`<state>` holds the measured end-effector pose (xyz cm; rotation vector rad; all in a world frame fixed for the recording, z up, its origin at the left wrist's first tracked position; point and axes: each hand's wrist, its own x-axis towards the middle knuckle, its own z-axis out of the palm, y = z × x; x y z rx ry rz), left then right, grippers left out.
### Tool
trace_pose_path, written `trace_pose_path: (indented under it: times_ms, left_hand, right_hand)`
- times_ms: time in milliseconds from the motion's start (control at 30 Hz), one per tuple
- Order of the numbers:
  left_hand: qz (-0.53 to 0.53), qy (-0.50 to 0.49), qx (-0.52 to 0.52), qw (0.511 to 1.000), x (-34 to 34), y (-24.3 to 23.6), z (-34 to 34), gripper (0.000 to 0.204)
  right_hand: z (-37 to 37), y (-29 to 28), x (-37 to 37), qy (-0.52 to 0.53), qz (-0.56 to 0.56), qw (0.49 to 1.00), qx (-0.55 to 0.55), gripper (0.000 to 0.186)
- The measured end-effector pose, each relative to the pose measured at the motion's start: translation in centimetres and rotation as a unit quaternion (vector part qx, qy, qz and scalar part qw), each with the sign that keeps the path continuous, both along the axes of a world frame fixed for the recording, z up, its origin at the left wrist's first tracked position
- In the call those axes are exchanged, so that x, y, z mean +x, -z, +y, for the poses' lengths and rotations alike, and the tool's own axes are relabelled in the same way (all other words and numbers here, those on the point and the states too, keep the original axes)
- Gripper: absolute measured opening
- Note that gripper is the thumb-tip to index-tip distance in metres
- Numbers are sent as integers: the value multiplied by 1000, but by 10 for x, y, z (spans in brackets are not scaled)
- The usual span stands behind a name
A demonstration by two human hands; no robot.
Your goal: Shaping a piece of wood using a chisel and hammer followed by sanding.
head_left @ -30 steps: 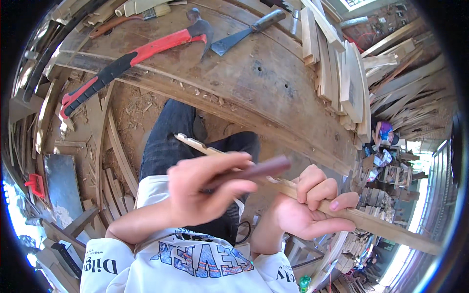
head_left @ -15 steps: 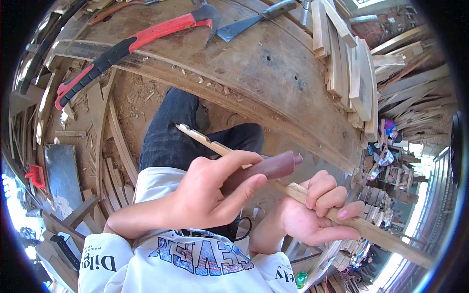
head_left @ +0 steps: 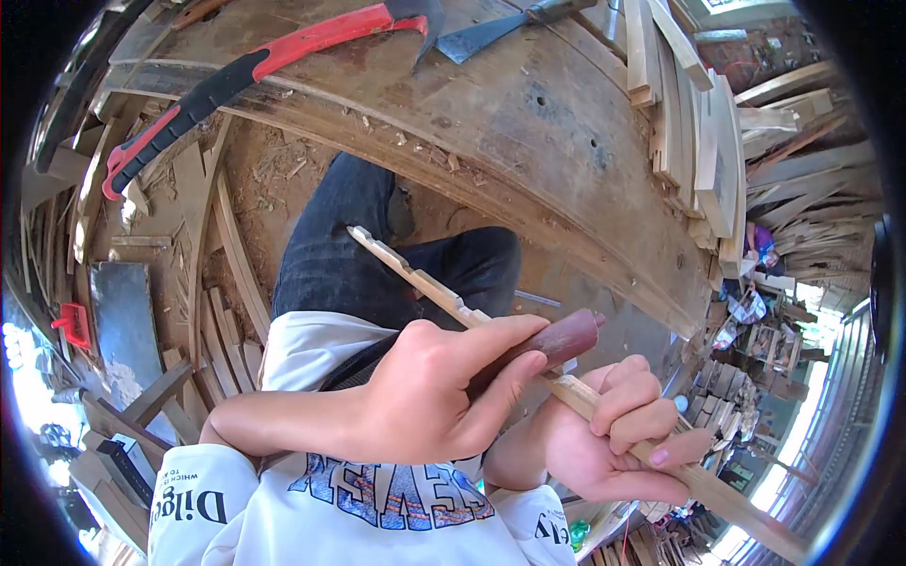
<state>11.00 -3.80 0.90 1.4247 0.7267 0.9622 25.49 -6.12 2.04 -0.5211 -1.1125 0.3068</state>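
Observation:
My left hand (head_left: 425, 401) is wrapped around a dark maroon cylindrical tool (head_left: 564, 340) and presses it against a long thin wooden strip (head_left: 415, 275) with notches cut in its edge. My right hand (head_left: 618, 443) grips the same strip further down, fingers curled over it. The strip runs from above my dark-trousered knee down to the lower right, over my lap. My white printed shirt fills the bottom of the view.
A worn curved wooden bench (head_left: 528, 132) stands ahead. On it lie a red-and-black handled hatchet (head_left: 236, 75), a flat metal blade (head_left: 481, 38) and a stack of wooden slats (head_left: 703, 132). Scrap wood (head_left: 217, 274) and a red object (head_left: 74, 325) lie on the dirt floor at left.
The bench and its tools have slid upward in the picture. Both hands sit a little lower and to the right, with the maroon tool still against the strip.

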Motion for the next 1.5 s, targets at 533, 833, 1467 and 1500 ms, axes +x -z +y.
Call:
trace_pose_path:
  times_ms: [533, 833, 1467, 1500]
  left_hand:
    - [-35, -27, -67, 997, -1, -6, -8, 21]
    - [-59, -20, 30, 998, -24, -5, 2, 21]
    - [133, -128, 348, 919, -36, -1, 58, 44]
    - [140, -118, 368, 911, -34, -11, 68, 42]
  right_hand:
    - [-2, -4, -12, 15, 3, 999, -39, 50]
    - [7, -7, 5, 29, 33, 999, -6, 45]
    - [-2, -24, 34, -52, 130, 990, 8, 42]
    - [-1, -25, 35, -62, 132, 989, 16, 41]
